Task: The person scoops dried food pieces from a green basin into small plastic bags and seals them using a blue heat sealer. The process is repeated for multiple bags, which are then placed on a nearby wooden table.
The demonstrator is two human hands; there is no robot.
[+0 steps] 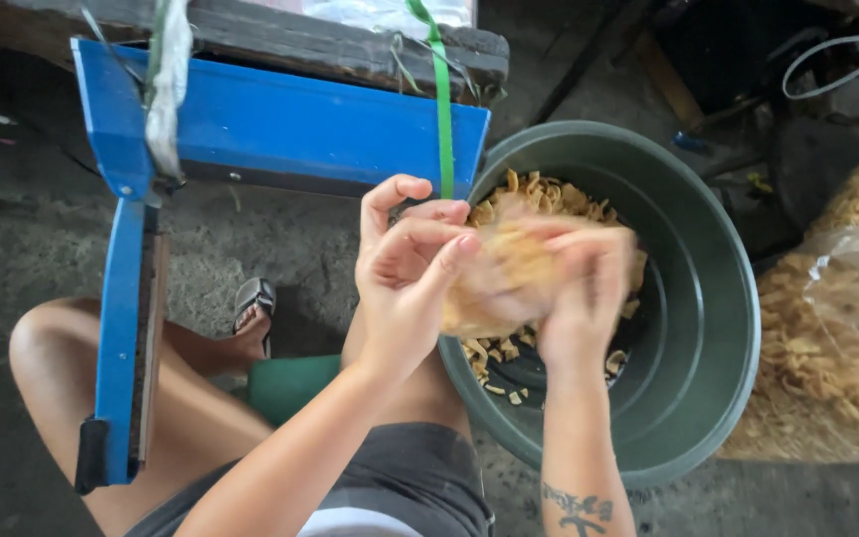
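Note:
Both my hands hold a small clear bag of golden fried snack pieces (pixel 509 278) above the near rim of a dark green plastic basin (pixel 708 328). My left hand (pixel 405 268) pinches the bag's left side, thumb raised. My right hand (pixel 584 288), blurred by motion, grips the bag's right side. Loose snack pieces (pixel 549 194) lie inside the basin behind and below the bag. My bare knees and dark shorts show beneath my arms.
A blue impulse heat sealer (pixel 280 124) stands on a worn wooden bench at the left, its arm (pixel 121 338) reaching toward me. A green strap (pixel 442 99) hangs from the bench. A large clear bag of snacks (pixel 837 328) lies at the right. A sandalled foot (pixel 251 313) rests on concrete.

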